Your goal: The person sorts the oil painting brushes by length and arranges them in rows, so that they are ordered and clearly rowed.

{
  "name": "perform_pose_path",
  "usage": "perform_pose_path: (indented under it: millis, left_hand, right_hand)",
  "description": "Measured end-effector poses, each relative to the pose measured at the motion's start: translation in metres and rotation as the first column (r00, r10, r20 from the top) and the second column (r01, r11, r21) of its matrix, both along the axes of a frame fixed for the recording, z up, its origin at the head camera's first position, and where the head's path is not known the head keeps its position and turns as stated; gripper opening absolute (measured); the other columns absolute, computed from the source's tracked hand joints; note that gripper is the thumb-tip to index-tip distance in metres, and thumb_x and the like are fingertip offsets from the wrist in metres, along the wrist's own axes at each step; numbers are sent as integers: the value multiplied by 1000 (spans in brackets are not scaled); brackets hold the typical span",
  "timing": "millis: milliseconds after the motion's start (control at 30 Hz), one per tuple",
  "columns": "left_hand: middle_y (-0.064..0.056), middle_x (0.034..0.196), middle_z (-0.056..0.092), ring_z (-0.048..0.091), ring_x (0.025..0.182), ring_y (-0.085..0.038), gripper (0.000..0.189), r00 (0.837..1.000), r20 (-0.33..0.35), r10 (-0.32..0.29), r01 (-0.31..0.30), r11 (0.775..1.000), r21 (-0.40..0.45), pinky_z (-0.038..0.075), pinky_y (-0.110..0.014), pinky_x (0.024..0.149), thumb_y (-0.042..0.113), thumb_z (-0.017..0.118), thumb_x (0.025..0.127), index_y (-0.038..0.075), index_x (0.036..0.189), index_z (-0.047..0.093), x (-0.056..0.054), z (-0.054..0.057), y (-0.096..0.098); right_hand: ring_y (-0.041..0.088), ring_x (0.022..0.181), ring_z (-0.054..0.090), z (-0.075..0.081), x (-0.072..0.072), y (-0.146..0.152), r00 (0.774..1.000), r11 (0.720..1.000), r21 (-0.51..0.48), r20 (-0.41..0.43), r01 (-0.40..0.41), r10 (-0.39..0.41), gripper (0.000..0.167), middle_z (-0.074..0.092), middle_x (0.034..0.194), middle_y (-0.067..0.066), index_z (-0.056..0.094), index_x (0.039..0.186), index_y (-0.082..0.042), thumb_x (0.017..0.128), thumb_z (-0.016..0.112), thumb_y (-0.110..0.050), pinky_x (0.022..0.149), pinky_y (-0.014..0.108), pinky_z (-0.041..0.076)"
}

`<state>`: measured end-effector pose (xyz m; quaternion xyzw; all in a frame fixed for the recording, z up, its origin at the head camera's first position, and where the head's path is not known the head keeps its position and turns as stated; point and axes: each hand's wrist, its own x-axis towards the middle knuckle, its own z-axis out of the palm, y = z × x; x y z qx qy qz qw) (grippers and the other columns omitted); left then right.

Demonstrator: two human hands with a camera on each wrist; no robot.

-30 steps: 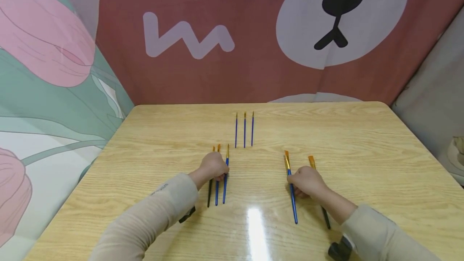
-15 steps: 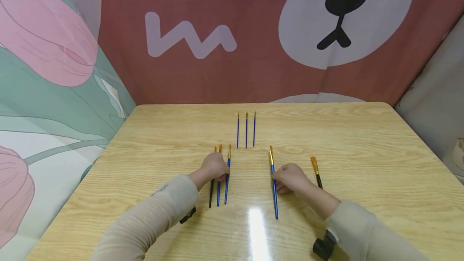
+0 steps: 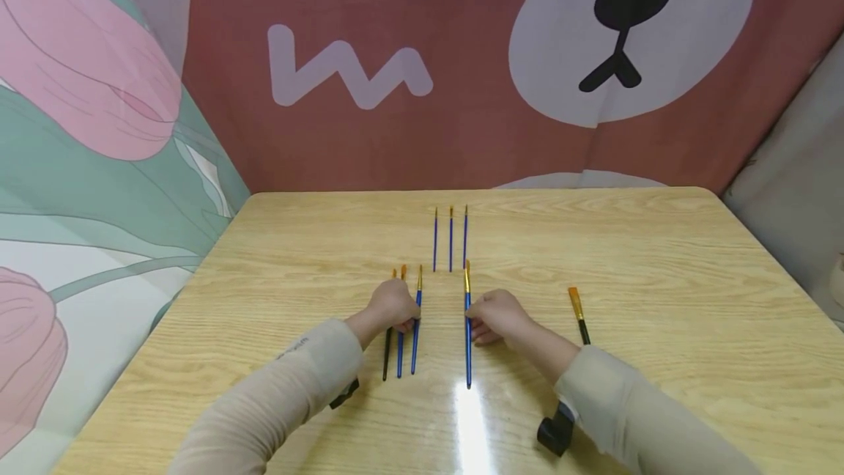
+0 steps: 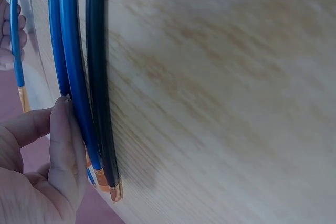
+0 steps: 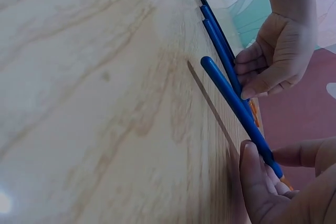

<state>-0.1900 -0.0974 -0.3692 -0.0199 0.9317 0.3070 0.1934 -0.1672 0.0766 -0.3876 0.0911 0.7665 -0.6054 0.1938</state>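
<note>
My right hand (image 3: 499, 315) pinches a blue paintbrush (image 3: 469, 354) with a gold ferrule, bristles pointing away from me. In the right wrist view this blue handle (image 5: 226, 86) is over the tabletop, with its shadow beside it. To the left, my left hand (image 3: 393, 303) pinches another blue paintbrush (image 3: 415, 350) at mid-handle. Under that hand lie a second blue paintbrush (image 3: 400, 358) and a black paintbrush (image 3: 387, 358), side by side; the hand hides their middles. The left wrist view shows the black handle (image 4: 96, 51) outermost in this row.
Three thin dark-blue paintbrushes (image 3: 451, 244) lie in a row farther back on the wooden table (image 3: 316, 240). A flat-tipped black paintbrush (image 3: 577, 310) lies to the right, partly behind the right forearm. A printed cloth (image 3: 461, 130) hangs behind the table.
My right hand has carried the blue paintbrush leftward, from beside the flat-tipped black one toward the row at my left hand, and the brush now stands straighter. My left hand has stayed in place.
</note>
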Motion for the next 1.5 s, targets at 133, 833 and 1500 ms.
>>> perform_pose_path:
  millis: [133,833,1500]
  left_hand:
    - [-8,51,56,55,41,-14,12,1000,14,13,-13,1000,-6,50,-21,43,-2,60,72,-2,61,55,-1,-1,1]
    - [-8,52,57,56,43,-16,12,1000,18,8,-8,1000,-5,50,-22,43,-1,60,72,-1,62,54,0,0,0]
    - [-7,50,57,57,43,-16,12,1000,14,7,-6,1000,-10,50,-22,43,-1,61,71,-2,60,56,-1,0,0]
  right_hand:
    - [16,46,53,-1,-4,-6,1000,1000,-5,6,1,-1,6,51,60,11,53,76,7,76,53,1,46,27,51]
    - [15,40,52,0,-20,-31,998,958,282,-15,-53,60,8,54,52,10,54,64,3,71,54,-1,39,26,49]
    - [16,39,54,3,-25,-35,998,966,253,35,-56,49,8,56,53,12,55,66,6,71,58,1,41,28,50]
